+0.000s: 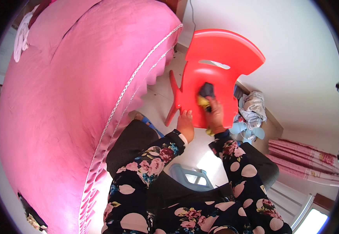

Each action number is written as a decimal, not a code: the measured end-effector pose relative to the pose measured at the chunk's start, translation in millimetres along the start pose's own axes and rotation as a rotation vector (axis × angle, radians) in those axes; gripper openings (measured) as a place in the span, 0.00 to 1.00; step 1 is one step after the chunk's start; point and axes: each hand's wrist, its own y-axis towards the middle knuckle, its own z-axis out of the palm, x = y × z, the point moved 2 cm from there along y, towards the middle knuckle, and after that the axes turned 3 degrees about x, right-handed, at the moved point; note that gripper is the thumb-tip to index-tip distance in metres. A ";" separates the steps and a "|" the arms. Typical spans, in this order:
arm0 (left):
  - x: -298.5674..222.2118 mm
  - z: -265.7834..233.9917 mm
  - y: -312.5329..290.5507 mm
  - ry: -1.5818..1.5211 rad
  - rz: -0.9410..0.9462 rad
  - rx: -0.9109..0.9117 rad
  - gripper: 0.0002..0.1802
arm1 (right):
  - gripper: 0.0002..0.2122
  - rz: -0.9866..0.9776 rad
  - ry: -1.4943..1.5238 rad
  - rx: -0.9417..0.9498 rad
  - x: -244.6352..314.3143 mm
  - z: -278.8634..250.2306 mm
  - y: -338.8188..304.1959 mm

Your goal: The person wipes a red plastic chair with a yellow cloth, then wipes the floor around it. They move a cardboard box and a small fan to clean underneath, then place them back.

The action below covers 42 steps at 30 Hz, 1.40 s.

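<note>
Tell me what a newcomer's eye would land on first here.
The bright red plastic chair stands out first, right of centre near the top. The vivid pink bedspread, with white trim and a ruffled edge, fills much of the left side. On the chair's seat, the right hand holds what looks like a bunched dark-and-yellow cloth.

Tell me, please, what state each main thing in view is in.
Red plastic chair, unoccupied
Dark-and-yellow cloth, bunched, slightly blurred
Left hand, resting on the chair's near edge
Right hand, closed on the cloth
Pink bedspread, spread, lightly creased
Pale clothes, heaped
Pink patterned curtain, gathered in folds
</note>
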 end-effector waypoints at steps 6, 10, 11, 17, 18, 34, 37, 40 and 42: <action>11.7 -6.9 -5.7 -0.008 0.101 0.003 0.42 | 0.28 0.084 0.399 0.164 10.8 -23.2 -5.6; 15.8 -1.0 -6.7 0.031 0.147 0.057 0.59 | 0.25 0.130 0.032 -0.233 -37.1 -63.5 22.7; 16.0 -0.7 -6.4 0.019 0.147 0.079 0.59 | 0.25 0.165 -0.150 -0.320 -46.3 -67.0 23.6; 14.1 -19.4 -4.5 0.082 0.160 0.178 0.61 | 0.25 -0.026 -0.146 -0.075 -3.8 -21.9 -32.8; 14.9 -24.6 -4.7 0.090 0.184 0.188 0.60 | 0.26 -0.105 -0.144 0.037 12.5 -19.3 -45.2; 10.2 -119.1 8.7 -0.088 0.164 0.080 0.36 | 0.24 0.093 -0.035 0.113 11.6 -52.5 -79.8; 21.8 -169.4 20.7 -0.197 0.162 -0.316 0.32 | 0.26 -0.048 0.328 0.322 42.4 -52.2 -104.6; 34.9 -215.2 27.5 -0.197 0.147 -0.934 0.31 | 0.30 0.085 0.396 0.218 50.1 -73.5 -102.3; 45.9 -233.4 33.7 -0.147 0.076 -1.087 0.34 | 0.29 0.205 0.455 0.082 43.6 -92.1 -87.3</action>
